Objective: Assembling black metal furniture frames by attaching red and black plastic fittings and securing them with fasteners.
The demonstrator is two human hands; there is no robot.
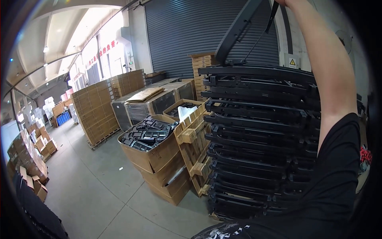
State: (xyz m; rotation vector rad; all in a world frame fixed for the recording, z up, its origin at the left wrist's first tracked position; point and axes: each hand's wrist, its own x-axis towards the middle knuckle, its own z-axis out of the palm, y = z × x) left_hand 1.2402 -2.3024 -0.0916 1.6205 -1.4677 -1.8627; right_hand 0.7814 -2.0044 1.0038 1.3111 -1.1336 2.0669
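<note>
Sleeve and shirt, both black, crowd the near right and cover the lower right of the stack. At the near left, a dark shape runs into the rim, too dim for me to name. From the sleeve, a bare forearm rises past the stack to the right hand, of which only a sliver shows at the top; I can't tell whether it is closed on anything. The left hand is out of sight. Left of that sliver, a black frame stands tilted, its low end at the top of the stack of black frames, its high end cut off too. A thin black strip runs up toward the fingers, the contact hidden. Left of the stack, a wooden pallet stands on edge beside a cardboard box heaped with black parts, too tangled to count. Farther off is a grey roller shutter, partly hidden by the raised frame.
</note>
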